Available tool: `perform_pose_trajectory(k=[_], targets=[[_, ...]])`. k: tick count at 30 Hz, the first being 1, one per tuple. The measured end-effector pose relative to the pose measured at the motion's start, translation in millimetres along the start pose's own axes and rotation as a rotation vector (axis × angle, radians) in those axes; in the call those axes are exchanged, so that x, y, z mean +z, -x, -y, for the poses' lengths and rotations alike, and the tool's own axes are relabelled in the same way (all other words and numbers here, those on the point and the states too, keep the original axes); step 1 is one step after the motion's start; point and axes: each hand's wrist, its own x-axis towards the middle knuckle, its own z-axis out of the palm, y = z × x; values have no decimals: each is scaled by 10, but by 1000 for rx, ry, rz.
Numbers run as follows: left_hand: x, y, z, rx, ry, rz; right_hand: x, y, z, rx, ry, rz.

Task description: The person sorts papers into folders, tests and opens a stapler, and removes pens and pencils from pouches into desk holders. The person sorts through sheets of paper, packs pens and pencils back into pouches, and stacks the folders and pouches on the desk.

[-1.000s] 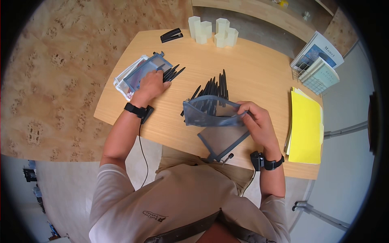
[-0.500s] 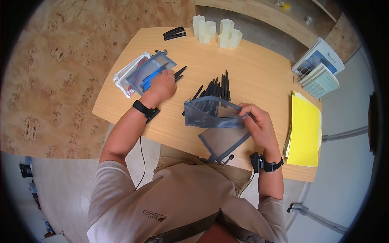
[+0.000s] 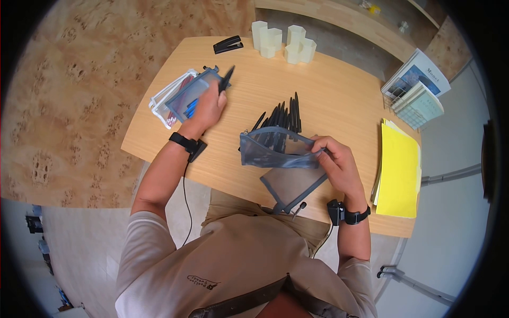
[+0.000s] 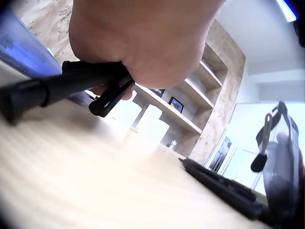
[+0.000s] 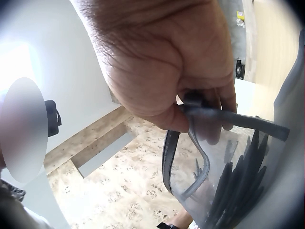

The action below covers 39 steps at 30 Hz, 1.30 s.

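Note:
My left hand [image 3: 210, 108] grips a few black pens [image 3: 227, 78], held just above the table at the left. In the left wrist view the ends of these black pens [image 4: 57, 86] stick out below the palm. Beneath that hand is a blue-grey mesh pouch [image 3: 185, 90] with blue pens [image 3: 191, 108] showing. My right hand [image 3: 339, 161] pinches the right corner of a grey mesh zip pouch [image 3: 257, 155], its mouth gaping. More black pens [image 3: 281, 114] lie behind this pouch and show through the mesh, their tips pointing away from me.
Another grey mesh piece [image 3: 291, 185] lies at the table's front edge. White-edged pouches [image 3: 159, 106] lie far left. A black stapler [image 3: 228, 45] and cream hexagonal holders [image 3: 297, 45] stand at the back. Yellow folders [image 3: 397, 169] and a wire book rack [image 3: 403, 103] are on the right.
My left hand has gathered the black pens from beside the blue-pen pouch and raised them off the table. The right hand keeps its hold on the grey pouch, nearly still.

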Motion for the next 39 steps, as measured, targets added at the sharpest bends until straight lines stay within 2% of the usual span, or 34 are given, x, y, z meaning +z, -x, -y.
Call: perform_pose_trajectory(k=[2, 3, 5, 6, 7, 10, 13, 18, 22, 24, 28, 30, 31, 33, 34, 37, 38, 39], targets=[[-14, -81, -8, 59, 67, -262, -4, 0, -1, 0, -2, -1], [-37, -119, 0, 60, 67, -260, -3, -1, -3, -4, -5, 1], [-248, -196, -183, -208, 422, -195, 0, -2, -3, 1, -5, 1], [-263, -219, -192, -208, 559, -247, 2, -7, -2, 5, -4, 1], [-281, -238, -189, -208, 558, -246, 1, -11, 0, 5, -5, 0], [-319, -267, -208, -3, 857, -494, 0, -10, -4, 11, -9, 3], [-342, -167, -287, 27, 892, -502, 3, -15, -17, 8, -15, 0], [-125, 24, -220, 10, 889, -439, 11, -24, 12, -1, -2, -3], [23, 152, -273, -52, 871, -454, -1, -25, 41, 19, 6, 10], [116, 210, -266, -92, 1009, -397, 0, -27, 24, 13, -11, 12], [160, 245, -296, -52, 1033, -336, 7, -31, 25, 29, -10, 17], [266, 277, -221, -108, 1058, -230, 12, -35, 40, 21, -2, 7], [281, 280, -186, -108, 1059, -228, 11, -34, 56, 22, -1, 6], [288, 256, -95, -68, 802, 15, 5, -39, 90, 11, 13, 7], [302, 240, -81, -98, 846, 48, 10, -40, 91, 15, 15, -1], [-63, 182, -448, -107, 738, 110, 12, -45, 94, -27, 50, -23], [-136, 180, -647, -3, 944, 59, 7, -50, 106, -19, 59, -15], [-249, 208, -879, -8, 946, 63, 13, -48, 110, -9, 66, -2]])
